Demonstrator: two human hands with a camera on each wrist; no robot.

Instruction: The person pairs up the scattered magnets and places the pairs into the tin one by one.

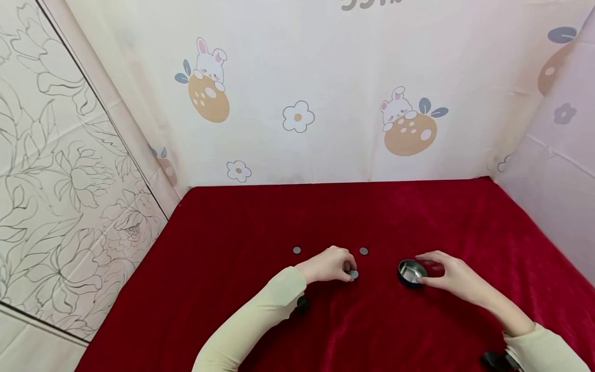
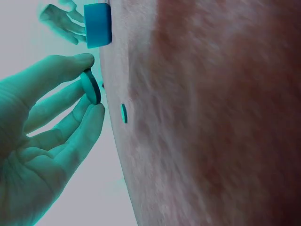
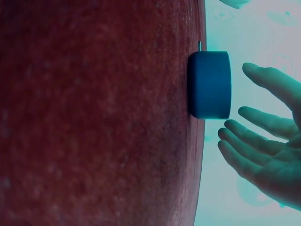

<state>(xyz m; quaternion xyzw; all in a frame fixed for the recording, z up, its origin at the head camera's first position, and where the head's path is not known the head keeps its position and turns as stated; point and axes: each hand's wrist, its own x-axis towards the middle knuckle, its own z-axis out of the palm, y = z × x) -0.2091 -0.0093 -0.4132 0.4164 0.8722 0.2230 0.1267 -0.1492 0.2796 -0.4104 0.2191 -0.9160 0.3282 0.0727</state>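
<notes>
My left hand pinches a thin grey coin between its thumb and fingertips, just over the red cloth. In the left wrist view the coin is held by its edge, its flat side turned nearly edge-on. To the right stands a small dark round cup, upright with a shiny inside. Around the near and right side of its rim, my right hand has its thumb and fingers spread. The right wrist view shows these fingers loosely extended, just above the cup.
Two more grey coins lie flat on the cloth, one left coin beyond the left wrist and one right coin between the hands. Red velvet cloth covers the table, with patterned curtains at its back and sides.
</notes>
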